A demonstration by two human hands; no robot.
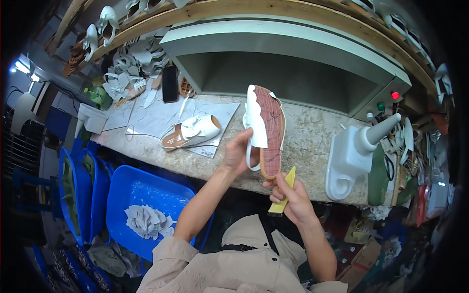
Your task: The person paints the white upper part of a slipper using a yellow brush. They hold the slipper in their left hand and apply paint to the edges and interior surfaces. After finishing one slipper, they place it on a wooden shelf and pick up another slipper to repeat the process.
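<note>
Can see, at the left below the workbench [305,146], a blue basin [146,188] with a loose heap of pale, flat pieces [146,221] inside. Can see further left more blue basins [100,205], tilted up close together, with greenish material [68,195] in the outermost. Can look also into a grey metal box [293,36], open at the front and dark within. Holds the sandal [271,136] in the air above the front part of the workbench, with heel toward the body and underside turned to view. Shows so a reddish, finely lined sole with tan border, and along its left a white upper with wavy edge, plus a white strap [250,158] looping near the heel. Grips this sandal from its left side with the left hand [236,155], pressing the thumb on the white upper; cannot tell whether the hidden fingers behind are spread or together. Curls the fingers of the right hand [294,199] around a yellow flat tool [277,206], with thumb and forefinger just at the heel; cannot tell surely if pinching it.
</note>
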